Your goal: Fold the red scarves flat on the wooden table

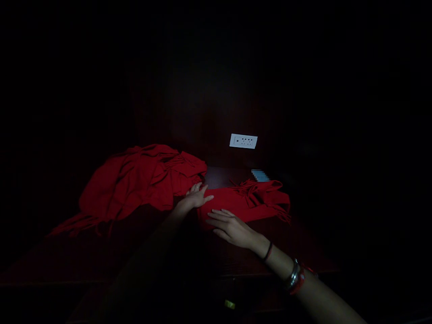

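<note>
A folded red scarf with fringed ends lies on the dark table in front of me. My left hand is at the scarf's left end, fingers spread, with a ring on one finger. Flat on the near side of the same scarf rests my right hand, its fingers stretched out to the left. Bracelets circle the right wrist and forearm. To the left of my hands is a crumpled heap of red fringed cloth, its tassels trailing toward the near left.
The room is very dark. A white wall socket panel is on the wall behind the table. A pale blue, pixelated rectangle lies behind the scarf. Below the table edge shows a small yellowish object I cannot make out.
</note>
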Motion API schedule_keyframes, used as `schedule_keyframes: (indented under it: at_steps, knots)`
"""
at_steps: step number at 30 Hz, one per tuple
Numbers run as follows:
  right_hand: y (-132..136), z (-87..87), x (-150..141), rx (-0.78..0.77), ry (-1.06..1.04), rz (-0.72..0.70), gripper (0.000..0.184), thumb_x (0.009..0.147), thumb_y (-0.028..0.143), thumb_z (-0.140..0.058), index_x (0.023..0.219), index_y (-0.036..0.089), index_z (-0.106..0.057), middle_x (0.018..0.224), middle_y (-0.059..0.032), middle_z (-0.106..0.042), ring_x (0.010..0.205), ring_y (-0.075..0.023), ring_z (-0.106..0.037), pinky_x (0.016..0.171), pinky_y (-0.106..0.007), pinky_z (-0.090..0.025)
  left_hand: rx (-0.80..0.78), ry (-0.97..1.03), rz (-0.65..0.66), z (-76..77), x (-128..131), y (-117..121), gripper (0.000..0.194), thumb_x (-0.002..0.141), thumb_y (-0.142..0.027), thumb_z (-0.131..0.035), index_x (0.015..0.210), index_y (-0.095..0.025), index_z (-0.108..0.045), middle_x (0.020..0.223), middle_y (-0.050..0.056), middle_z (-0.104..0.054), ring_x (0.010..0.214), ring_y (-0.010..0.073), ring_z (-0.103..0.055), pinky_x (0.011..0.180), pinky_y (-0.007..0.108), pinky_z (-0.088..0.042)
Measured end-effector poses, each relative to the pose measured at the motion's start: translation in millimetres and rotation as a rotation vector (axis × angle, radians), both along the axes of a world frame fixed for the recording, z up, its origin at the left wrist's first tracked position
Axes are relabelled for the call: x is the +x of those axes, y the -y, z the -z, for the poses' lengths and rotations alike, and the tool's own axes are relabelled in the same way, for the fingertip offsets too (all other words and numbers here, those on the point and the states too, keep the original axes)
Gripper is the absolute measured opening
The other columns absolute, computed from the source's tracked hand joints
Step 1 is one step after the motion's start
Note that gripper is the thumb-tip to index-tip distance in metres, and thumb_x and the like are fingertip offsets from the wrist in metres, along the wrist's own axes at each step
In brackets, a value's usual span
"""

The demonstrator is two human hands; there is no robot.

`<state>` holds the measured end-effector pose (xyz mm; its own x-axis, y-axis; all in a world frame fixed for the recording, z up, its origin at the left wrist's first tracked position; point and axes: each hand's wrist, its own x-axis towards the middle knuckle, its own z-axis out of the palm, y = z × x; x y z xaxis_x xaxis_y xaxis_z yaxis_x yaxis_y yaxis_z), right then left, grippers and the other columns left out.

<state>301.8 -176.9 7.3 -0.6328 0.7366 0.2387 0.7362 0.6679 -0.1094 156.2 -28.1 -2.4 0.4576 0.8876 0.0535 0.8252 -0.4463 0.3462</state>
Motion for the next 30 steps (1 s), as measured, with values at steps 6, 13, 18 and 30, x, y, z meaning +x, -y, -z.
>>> schedule_keyframes:
  at_steps: [6, 13, 18, 30]
  knots:
    - [-3, -10.0, 52, 0.006, -0.052, 0.091, 0.039, 0.086, 0.03, -0.031, 0.124, 0.022, -0.037, 0.127, -0.0055, -0.041, 0.12, -0.0148, -0.029, 0.101, -0.04, -0.02, -0.005, -0.115, 0.105, 14.6, -1, -4, 0.061, 0.079, -0.055, -0.025, 0.13, -0.023, -0.023, 0.139, 0.009, -0.011, 0.126, 0.0282, -0.006, 0.097, 0.049, -0.013]
    - [-28, -18.5, 147, 0.256, 0.045, 0.795, 0.055, 0.073, 0.03, -0.05, 0.125, 0.017, -0.035, 0.131, -0.0136, -0.031, 0.121, -0.0291, -0.023, 0.094, -0.052, -0.022, 0.354, -0.057, 0.151, 5.3, -5, -1, 0.052, 0.082, -0.04, -0.035, 0.125, -0.012, -0.036, 0.137, 0.015, -0.017, 0.125, 0.0275, -0.012, 0.1, 0.038, -0.019]
    - [-44, -30.1, 161, 0.142, -0.005, 0.929, 0.066, 0.067, 0.028, -0.056, 0.127, 0.018, -0.03, 0.125, -0.017, -0.038, 0.107, -0.028, -0.043, 0.079, -0.037, -0.04, 0.267, -0.04, 0.395, 7.6, 18, 25, 0.056, 0.081, -0.049, -0.03, 0.129, -0.021, -0.027, 0.138, 0.009, -0.016, 0.125, 0.0239, -0.014, 0.1, 0.038, -0.02]
    - [-8, -74.8, 218, 0.295, -0.454, 1.424, 0.05, 0.068, 0.021, -0.048, 0.115, 0.006, -0.043, 0.111, -0.0205, -0.047, 0.098, -0.0296, -0.047, 0.074, -0.036, -0.041, 0.197, -0.206, 0.464, 23.0, -74, 39, 0.05, 0.08, -0.046, -0.033, 0.127, -0.034, -0.024, 0.136, 0.0, -0.022, 0.123, 0.0243, -0.022, 0.097, 0.041, -0.022]
